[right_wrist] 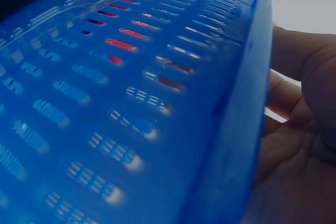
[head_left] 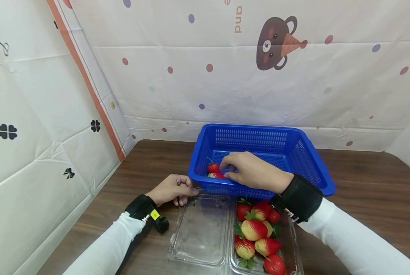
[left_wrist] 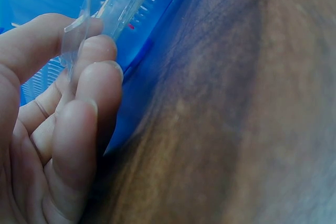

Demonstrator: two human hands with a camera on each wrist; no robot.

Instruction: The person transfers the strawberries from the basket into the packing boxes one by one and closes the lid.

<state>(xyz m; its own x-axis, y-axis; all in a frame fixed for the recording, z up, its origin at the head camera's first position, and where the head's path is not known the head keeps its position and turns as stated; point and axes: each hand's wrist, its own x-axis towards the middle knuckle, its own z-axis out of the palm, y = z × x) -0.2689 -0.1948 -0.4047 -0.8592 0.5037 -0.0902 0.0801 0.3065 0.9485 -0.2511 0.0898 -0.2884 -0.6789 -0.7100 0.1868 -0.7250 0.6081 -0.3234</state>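
Note:
My left hand (head_left: 173, 190) pinches the corner of a clear plastic clamshell's lid (head_left: 205, 229) between thumb and fingertips. The left wrist view shows the thin lid edge (left_wrist: 76, 38) between the fingers. My right hand (head_left: 251, 170) reaches over the near rim into a blue basket (head_left: 315, 164), fingers loosely bent beside a strawberry (head_left: 213, 168). A second strawberry (head_left: 217, 175) lies next to it, partly behind the rim. No fruit shows between the right fingers. In the right wrist view the basket wall (right_wrist: 173, 145) covers part of that hand (right_wrist: 294, 145).
The clamshell's base holds several red and yellowish strawberries (head_left: 254, 230) with green leaves, in front of the basket. Brown wooden tabletop (head_left: 363, 198) lies on both sides. A patterned white cloth (head_left: 225, 88) hangs behind and at the left.

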